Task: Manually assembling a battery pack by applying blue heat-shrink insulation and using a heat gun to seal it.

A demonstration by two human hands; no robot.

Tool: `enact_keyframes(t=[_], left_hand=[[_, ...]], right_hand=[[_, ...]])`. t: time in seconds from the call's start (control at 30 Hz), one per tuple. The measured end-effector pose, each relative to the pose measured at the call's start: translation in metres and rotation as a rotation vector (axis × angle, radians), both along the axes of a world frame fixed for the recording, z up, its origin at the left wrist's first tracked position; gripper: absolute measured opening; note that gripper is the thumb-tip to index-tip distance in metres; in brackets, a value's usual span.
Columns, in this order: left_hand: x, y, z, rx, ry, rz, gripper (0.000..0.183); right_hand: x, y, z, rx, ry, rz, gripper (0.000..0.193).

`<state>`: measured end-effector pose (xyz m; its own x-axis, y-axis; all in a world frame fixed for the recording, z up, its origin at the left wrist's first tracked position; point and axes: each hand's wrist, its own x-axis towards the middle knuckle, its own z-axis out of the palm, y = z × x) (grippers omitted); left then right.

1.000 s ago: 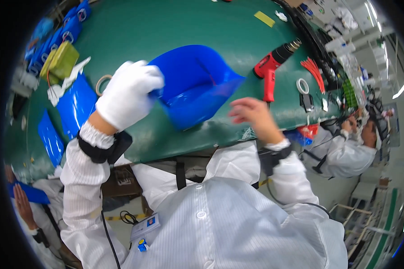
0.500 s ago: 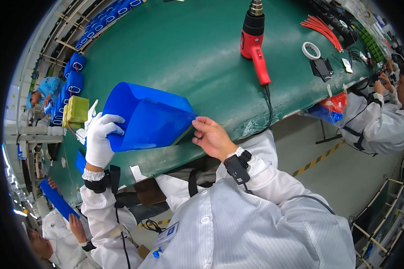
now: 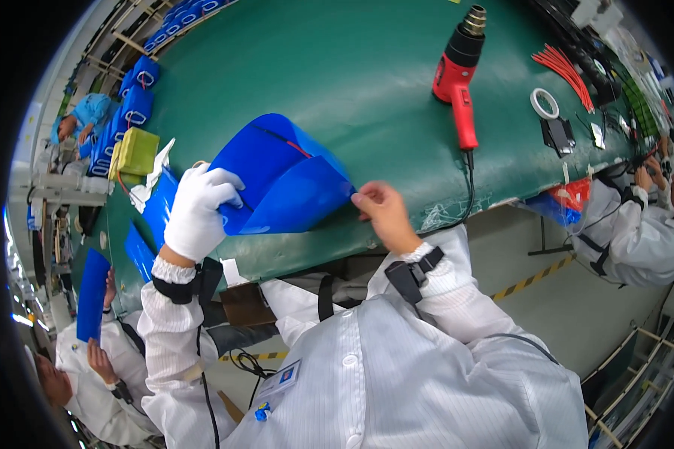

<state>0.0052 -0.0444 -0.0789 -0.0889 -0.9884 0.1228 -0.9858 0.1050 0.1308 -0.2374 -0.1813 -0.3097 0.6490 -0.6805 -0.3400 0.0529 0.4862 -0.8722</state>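
Observation:
A wide blue plastic sleeve (image 3: pixel 299 198) is held up over the green table, its open mouth facing left and up. My left hand (image 3: pixel 204 213), in a white glove, grips the sleeve's near left edge, thumb and fingers closed on it. A thin black and red lead (image 3: pixel 286 142) shows at the sleeve's upper part. At the pointed right corner, my bare right hand (image 3: pixel 388 215) pinches the film between thumb and fingertips. More blue film (image 3: pixel 159 213) lies beside my left hand, next to crumpled white material (image 3: pixel 142 193) and a yellow-wrapped block (image 3: pixel 138 152).
A red and black heat gun (image 3: pixel 457 90) lies on the green table (image 3: pixel 352 67), its cord running over the near edge. To the right are a white tape roll (image 3: pixel 535 104) and red tubes (image 3: pixel 565 73). Blue packs (image 3: pixel 137 105) line the left. Co-workers sit at both sides.
My hands and the sleeve have shifted slightly right and up in view. The sleeve has tilted, and the dark and red lead now shows. The lower-left co-worker's blue strip is more upright.

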Motion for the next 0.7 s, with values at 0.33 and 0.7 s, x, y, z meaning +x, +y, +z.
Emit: enact_keyframes(t=[0.33, 0.7], left_hand=[[-0.012, 0.062, -0.129, -0.315, 1.065, 0.369, 0.156], [-0.04, 0.032, -0.301, -0.185, 1.035, 0.583, 0.05]], right_hand=[[0.031, -0.06, 0.092, -0.711, -0.078, 0.638, 0.142], [0.015, -0.064, -0.002, -1.034, 0.221, 0.667, 0.099]])
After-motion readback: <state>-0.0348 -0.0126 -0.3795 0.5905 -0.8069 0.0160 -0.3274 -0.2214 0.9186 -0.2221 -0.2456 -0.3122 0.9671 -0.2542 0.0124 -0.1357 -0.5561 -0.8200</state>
